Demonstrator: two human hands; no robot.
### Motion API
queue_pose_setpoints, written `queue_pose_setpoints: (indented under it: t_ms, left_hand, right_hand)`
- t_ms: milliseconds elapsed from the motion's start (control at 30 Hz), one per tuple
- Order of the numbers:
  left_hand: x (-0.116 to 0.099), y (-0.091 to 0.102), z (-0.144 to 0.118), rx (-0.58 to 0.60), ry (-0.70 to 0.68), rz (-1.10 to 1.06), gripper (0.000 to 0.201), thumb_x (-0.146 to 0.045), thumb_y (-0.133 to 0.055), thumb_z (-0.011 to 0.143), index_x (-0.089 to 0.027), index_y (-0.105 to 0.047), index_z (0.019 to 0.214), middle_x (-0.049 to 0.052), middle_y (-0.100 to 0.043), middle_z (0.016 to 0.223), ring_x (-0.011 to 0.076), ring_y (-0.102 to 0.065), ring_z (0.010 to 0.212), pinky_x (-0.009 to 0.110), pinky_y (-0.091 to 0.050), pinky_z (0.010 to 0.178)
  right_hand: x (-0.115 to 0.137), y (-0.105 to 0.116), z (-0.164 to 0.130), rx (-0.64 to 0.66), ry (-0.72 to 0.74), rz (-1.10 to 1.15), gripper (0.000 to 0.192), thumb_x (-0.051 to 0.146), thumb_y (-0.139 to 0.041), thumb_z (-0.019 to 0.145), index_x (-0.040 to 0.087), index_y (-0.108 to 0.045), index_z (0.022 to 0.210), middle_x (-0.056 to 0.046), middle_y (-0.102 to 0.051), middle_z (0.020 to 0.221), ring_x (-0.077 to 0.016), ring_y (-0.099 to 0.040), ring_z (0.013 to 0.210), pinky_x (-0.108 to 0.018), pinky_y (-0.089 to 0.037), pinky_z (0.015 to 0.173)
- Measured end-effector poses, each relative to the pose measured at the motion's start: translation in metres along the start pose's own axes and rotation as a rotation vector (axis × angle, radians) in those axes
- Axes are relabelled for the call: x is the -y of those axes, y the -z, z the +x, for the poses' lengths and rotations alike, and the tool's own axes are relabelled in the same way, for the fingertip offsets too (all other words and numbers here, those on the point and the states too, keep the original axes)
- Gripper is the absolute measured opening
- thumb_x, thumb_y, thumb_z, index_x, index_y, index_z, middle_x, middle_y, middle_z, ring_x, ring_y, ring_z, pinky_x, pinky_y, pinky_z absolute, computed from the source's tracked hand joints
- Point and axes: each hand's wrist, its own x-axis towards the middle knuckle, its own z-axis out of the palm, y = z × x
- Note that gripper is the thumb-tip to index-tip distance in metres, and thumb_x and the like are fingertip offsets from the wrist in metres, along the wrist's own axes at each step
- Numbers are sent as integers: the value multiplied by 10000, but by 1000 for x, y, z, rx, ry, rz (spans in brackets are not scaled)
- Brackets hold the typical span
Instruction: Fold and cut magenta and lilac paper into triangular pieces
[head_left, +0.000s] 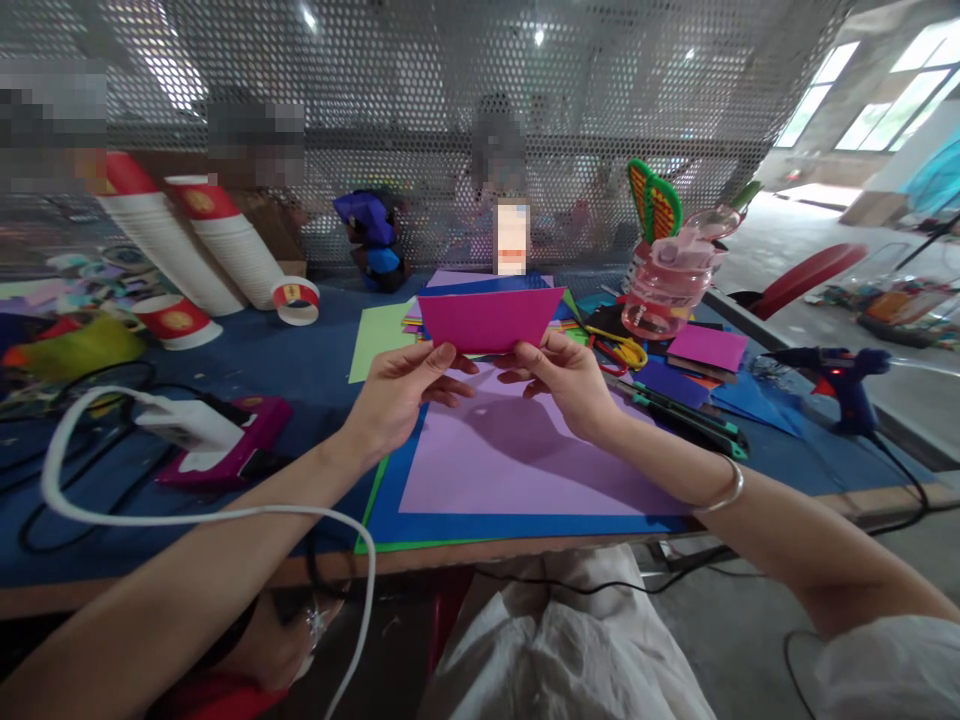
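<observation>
A magenta sheet of paper (491, 318) is held up between both hands above the table. My left hand (409, 392) pinches its lower left corner, with the thumb on the near face. At the lower right corner my right hand (566, 385) grips it the same way. Beneath them lies a large lilac sheet (510, 470), on top of a blue sheet (465, 527) and a green one. The sheet's shadow falls on the lilac paper. A light green sheet (379, 335) lies just beyond my left hand.
To the right are a green-and-black utility knife (686, 415), yellow-handled scissors (628, 350), a pink bottle (667, 290) and a blue glue gun (847, 385) with a red light. At left stand stacked paper cups (217, 240) and a purple power strip (232, 450); a white cable (225, 515) crosses my left forearm.
</observation>
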Motion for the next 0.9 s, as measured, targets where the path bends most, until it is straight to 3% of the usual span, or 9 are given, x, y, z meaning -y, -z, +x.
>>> queue_pose_setpoints:
  t_ms: [100,300,467,600,767,900]
  left_hand:
    - [1,2,3,6,45,-41,411,-543,-912,678,-193,-771,840,103,-811,910,255,-797,716,260,-540,477]
    - [-1,3,3,-4,99,-91,443,-541,-973,592,-184,-772,760,95,-824,843,222,-781,639,223,-511,447]
    - [-3,-2,0,-45,74,-104,474,-568,-980,590,-187,-834,832,118,-846,947,277,-821,865,234,-570,558]
    - [-2,-4,-1,-50,74,-106,487,-542,-1008,534,-194,-848,835,116,-845,956,297,-811,941,267,-607,615]
    - [1,-7,0,-87,14,-105,422,-486,-1015,525,-191,-838,770,72,-831,882,225,-772,843,312,-656,731]
    - [1,-8,0,-135,2,-99,376,-419,-1014,518,-171,-801,704,39,-793,793,167,-724,742,288,-654,731]
  right_hand:
    - [-1,1,1,-14,3,20,508,649,-861,712,228,-607,841,-44,-821,904,-184,-796,777,-217,-506,557]
    - [-7,2,3,-20,21,18,529,671,-865,693,227,-627,854,-43,-822,889,-188,-795,760,-210,-502,526]
    - [-7,0,1,57,49,35,564,656,-884,679,240,-696,1011,-41,-822,964,-205,-804,802,-220,-516,535]
    - [-6,-2,0,29,64,58,517,627,-900,671,234,-727,959,-26,-803,902,-196,-790,811,-236,-542,571]
    - [-9,-2,3,-13,52,51,489,611,-924,628,216,-747,857,-11,-761,813,-157,-722,769,-245,-567,589]
    - [-11,-1,4,-14,45,-5,487,629,-892,669,194,-734,821,-25,-738,790,-144,-667,726,-265,-574,592]
